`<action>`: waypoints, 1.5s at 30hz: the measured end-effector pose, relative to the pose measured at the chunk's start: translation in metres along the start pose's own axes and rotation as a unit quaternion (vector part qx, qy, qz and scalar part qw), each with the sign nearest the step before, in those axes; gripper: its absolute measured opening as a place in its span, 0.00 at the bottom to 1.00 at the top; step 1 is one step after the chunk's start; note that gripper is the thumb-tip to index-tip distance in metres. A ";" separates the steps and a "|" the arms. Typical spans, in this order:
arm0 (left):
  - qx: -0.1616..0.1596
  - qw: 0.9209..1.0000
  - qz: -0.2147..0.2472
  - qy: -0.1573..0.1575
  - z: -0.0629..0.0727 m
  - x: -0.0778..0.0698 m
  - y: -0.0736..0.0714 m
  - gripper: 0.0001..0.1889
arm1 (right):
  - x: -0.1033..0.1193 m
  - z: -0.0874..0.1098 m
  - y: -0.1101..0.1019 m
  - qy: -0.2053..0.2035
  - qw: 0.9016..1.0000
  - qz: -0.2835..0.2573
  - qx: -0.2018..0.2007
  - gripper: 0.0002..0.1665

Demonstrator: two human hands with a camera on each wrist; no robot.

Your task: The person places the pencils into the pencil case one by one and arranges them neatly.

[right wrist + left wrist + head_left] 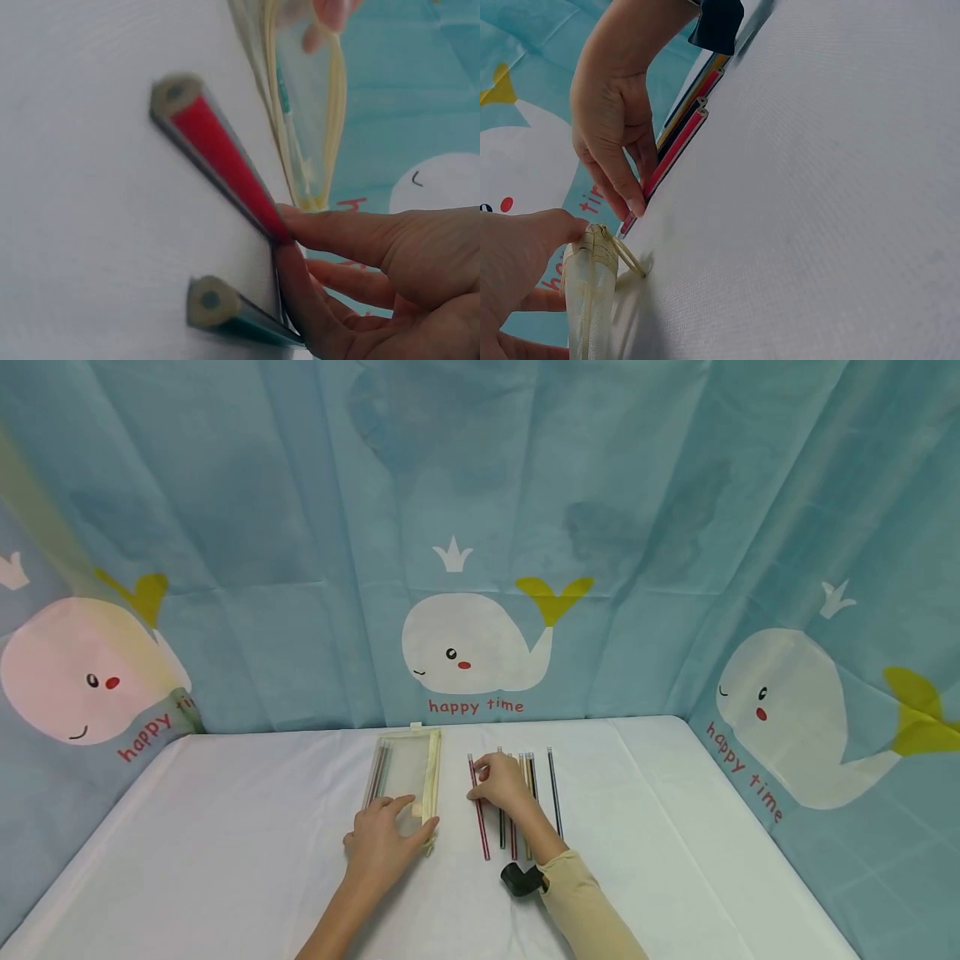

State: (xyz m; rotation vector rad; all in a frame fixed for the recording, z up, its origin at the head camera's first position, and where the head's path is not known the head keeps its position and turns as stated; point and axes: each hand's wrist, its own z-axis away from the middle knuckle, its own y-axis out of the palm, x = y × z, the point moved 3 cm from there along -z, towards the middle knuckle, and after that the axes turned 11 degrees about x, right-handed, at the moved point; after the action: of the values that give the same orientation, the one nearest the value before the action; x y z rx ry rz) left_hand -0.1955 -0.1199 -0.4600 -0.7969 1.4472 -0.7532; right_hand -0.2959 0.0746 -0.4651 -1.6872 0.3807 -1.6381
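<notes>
A see-through pencil pouch (408, 760) with a cream zipper edge lies at the middle left of the table, several pencils (381, 768) inside it. My left hand (382, 843) grips the pouch's near part, thumb at the zipper edge; in the right wrist view the pouch's mouth (337, 112) gapes. My right hand (504, 783) pinches a red pencil (482, 831) between thumb and fingers, at the left end of a row of loose pencils. The flat end of this red pencil (225, 154) points toward the right wrist camera. Beside it lies a dark green pencil (251, 319).
More loose pencils, among them a second red one (513, 843) and a yellow one (528, 839), lie under and beside my right hand. A dark blue pencil (554, 789) lies apart on the right. Behind the white table (225, 843) hangs a blue whale-print curtain (300, 652).
</notes>
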 end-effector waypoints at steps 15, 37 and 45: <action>0.003 1.000 -0.002 0.001 0.001 -0.001 0.000 0.29 | -0.002 0.002 -0.003 0.011 0.997 -0.077 0.015 0.27; 0.005 1.000 0.004 0.005 0.001 0.001 0.000 0.29 | -0.010 -0.001 -0.004 0.036 0.982 -0.180 0.041 0.27; 0.003 1.000 0.002 0.005 0.001 0.001 0.001 0.29 | -0.008 -0.001 -0.005 0.015 0.982 -0.183 0.033 0.25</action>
State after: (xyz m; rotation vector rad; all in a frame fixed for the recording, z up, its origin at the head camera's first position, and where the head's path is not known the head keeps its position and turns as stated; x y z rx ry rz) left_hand -0.1946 -0.1203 -0.4611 -0.7858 1.4548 -0.7599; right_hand -0.2992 0.0829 -0.4679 -1.7600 0.0266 -1.9162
